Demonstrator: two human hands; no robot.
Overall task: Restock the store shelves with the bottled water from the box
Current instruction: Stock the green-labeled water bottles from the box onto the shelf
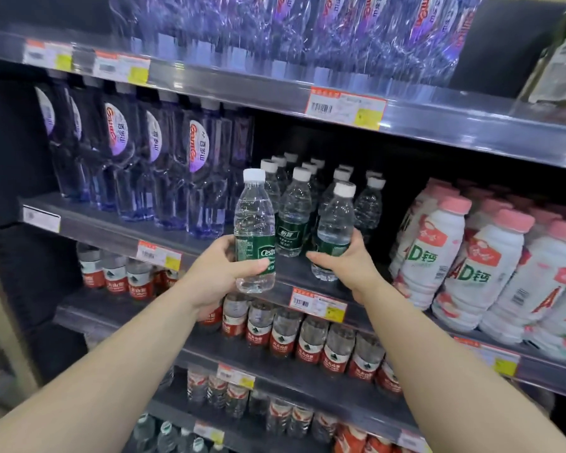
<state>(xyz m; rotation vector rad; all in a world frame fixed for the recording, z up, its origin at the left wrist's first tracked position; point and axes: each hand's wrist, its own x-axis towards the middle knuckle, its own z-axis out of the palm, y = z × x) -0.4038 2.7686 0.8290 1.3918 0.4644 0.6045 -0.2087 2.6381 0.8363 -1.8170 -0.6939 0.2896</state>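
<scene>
Clear plastic green-labelled water bottles [255,233] [335,228] are being gripped, one each, by left hand [219,273] and right hand [347,263], probably risking toppling shelved bottles [294,214] just beyond.

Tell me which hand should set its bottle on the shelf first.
Right. The right hand holds its bottle already over the shelf beside the green-label row; the left hand's bottle sits nearer the edge.

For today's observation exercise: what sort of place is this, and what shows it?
Most likely a shop's drinks aisle: tiered shelves lined with bottled drinks, barcoded price tags on the shelf edges, and pink-capped milk drinks in rows.
</scene>
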